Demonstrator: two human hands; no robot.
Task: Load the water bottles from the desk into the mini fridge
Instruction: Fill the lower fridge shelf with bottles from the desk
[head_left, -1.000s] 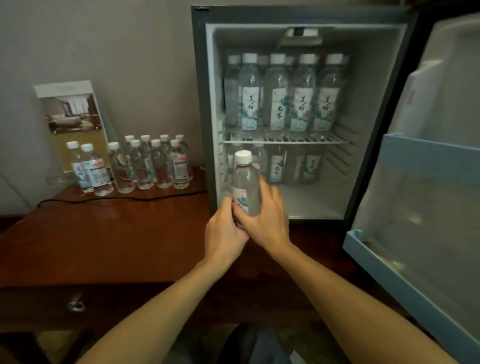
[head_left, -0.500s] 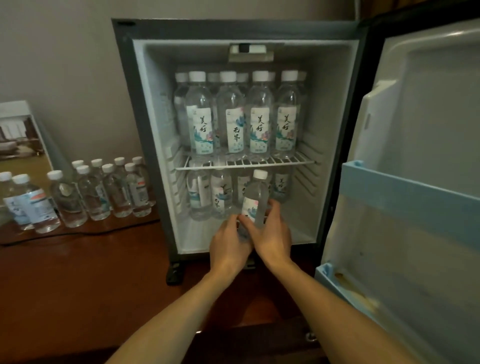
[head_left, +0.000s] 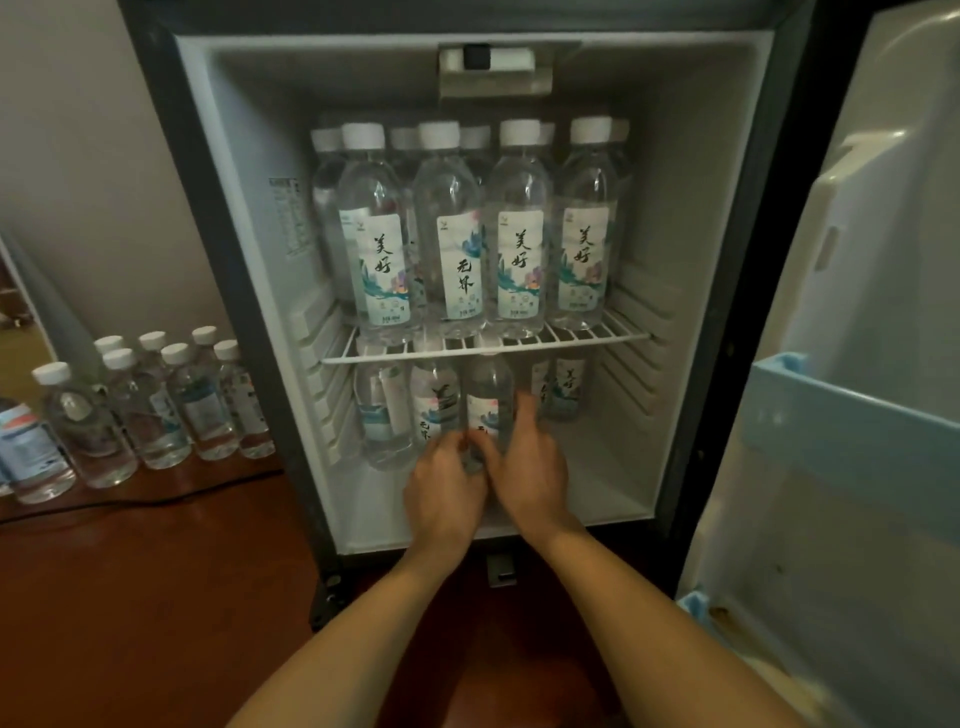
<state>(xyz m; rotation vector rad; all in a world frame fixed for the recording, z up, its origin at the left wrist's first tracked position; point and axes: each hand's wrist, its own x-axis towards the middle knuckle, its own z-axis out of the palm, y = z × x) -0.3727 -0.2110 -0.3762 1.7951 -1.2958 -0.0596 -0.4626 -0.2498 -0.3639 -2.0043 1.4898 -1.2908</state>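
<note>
Dark wooden desk fills the lower left, with spare bottles waiting at middle left. Our left hand and right hand clamp one bottle at centre frame, on the fridge floor under the wire shelf. Next, we judge: let go, fetch another.

Mini fridge stands on desk. Inside: shelf bottles on wire shelf; lower bottles beneath, held bottle among them, front. Desk bottles left of fridge; door right.
</note>
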